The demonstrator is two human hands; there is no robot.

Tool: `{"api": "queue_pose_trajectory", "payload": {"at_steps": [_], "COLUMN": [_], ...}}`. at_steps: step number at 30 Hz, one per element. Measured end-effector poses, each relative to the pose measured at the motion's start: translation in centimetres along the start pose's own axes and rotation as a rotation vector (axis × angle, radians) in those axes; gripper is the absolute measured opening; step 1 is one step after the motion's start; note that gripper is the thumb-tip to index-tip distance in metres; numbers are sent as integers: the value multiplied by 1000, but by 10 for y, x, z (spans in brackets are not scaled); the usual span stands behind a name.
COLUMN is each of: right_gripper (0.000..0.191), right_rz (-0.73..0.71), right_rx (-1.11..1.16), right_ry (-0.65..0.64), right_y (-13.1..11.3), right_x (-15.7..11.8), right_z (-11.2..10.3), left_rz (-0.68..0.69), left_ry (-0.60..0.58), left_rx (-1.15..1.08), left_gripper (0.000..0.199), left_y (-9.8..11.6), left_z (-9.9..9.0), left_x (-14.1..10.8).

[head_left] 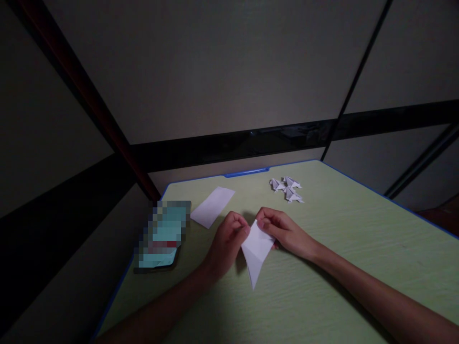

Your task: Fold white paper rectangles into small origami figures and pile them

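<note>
A folded piece of white paper [256,249], kite-shaped with a long point toward me, is held just above the table. My left hand [229,241] pinches its upper left edge between thumb and fingers. At the upper right edge my right hand [278,227] is closed on the same paper, thumb on top and some fingertips showing beneath. Beyond my left hand a flat white sheet of paper [213,207] lies on the table. Farther off, past my right hand, 3 small folded paper figures [288,188] sit close together.
The light green table [358,239] has a blue rim. At its left edge lies a phone-like device [165,234], largely blurred out. A blue strip [246,172] runs along the far edge. Cabinet panels with a glossy black band [229,145] stand right behind the table.
</note>
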State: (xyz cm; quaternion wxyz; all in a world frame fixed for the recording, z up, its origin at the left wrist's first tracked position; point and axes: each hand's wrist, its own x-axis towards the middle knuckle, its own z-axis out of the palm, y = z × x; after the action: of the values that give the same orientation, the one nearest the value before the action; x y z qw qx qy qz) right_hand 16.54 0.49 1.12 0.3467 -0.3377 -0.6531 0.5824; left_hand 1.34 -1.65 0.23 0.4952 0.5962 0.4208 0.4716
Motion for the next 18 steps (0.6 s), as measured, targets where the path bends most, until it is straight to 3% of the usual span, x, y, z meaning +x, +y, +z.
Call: {"api": "queue_pose_trajectory", "payload": {"at_steps": [6,11,18], "right_gripper": [20,21,24], "right_rz": [-49,-65,29], "right_rx": [-77,-133,-46], "right_ry": [8,29,33], "right_y": [2,3,4], "right_x": [-2,-2,4], "right_z": [0,0,0], "left_rz": [-62,-36,-7], "left_ry": [-63,-64,61], "left_rx": [117,120,173], "left_gripper": [22,21,19], "left_y": [-2,-3,-4], "left_z": [0,0,0], "left_x": [5,6,4]}}
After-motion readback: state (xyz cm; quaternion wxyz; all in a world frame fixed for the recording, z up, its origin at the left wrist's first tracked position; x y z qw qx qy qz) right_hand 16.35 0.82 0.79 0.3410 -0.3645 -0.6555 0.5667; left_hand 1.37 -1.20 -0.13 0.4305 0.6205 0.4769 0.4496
